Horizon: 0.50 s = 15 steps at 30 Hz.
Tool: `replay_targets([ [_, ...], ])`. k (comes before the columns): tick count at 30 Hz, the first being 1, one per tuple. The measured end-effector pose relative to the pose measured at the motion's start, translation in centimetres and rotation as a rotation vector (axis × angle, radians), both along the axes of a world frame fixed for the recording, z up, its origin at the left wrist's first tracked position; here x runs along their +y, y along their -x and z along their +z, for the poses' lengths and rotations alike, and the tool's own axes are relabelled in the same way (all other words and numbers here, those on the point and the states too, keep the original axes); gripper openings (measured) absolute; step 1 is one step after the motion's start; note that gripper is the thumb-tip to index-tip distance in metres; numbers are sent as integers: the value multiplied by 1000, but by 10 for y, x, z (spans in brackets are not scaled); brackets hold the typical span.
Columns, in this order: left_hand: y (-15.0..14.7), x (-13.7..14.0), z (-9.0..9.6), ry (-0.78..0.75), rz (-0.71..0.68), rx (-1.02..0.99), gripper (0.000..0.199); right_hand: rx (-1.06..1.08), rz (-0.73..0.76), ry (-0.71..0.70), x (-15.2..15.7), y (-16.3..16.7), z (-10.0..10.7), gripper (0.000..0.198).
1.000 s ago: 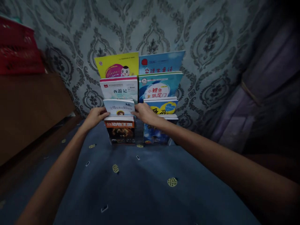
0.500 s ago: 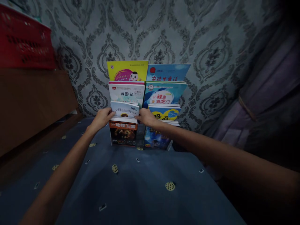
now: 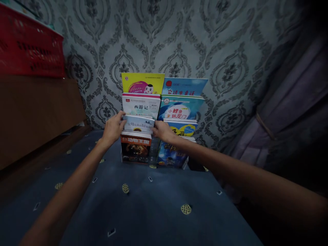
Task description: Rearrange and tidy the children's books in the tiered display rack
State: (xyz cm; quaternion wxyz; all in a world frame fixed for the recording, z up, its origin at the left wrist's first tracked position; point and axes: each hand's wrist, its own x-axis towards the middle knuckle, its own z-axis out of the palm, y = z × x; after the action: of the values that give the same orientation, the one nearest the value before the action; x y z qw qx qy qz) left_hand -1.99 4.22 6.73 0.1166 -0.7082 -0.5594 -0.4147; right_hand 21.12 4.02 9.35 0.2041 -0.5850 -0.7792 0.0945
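Note:
My left hand (image 3: 114,129) is closed at the upper left corner of a pale blue book (image 3: 138,123), thumb and forefinger at its edge. My right hand (image 3: 164,131) has curled fingers on the same book's right edge. Behind this book stand a white book (image 3: 140,104) and a yellow book (image 3: 143,80). In front of it is a book with a lion on its cover (image 3: 135,150). The books stand upright in stepped rows in a rack (image 3: 153,155), whose see-through parts show between the two columns.
The right column holds a blue book (image 3: 186,85), a teal book (image 3: 180,107), a blue and yellow book (image 3: 186,128) and a dark blue book (image 3: 170,155). A red basket (image 3: 33,51) sits on a brown wooden cabinet (image 3: 41,116) at left. A curtain (image 3: 284,112) hangs at right.
My left hand has moved up along the pale blue book's left edge to its top corner. My right hand stays at the right edge. The whole view has shifted slightly.

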Motion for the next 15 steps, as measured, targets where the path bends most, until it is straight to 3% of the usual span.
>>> replay_targets([
  [4, 1, 1, -2, -7, -17, -45, 27, 110, -13, -112, -8, 0, 1, 26],
  [15, 8, 14, -12, 21, -145, -234, 27, 120, 32, -90, 2, 0, -4, 18],
])
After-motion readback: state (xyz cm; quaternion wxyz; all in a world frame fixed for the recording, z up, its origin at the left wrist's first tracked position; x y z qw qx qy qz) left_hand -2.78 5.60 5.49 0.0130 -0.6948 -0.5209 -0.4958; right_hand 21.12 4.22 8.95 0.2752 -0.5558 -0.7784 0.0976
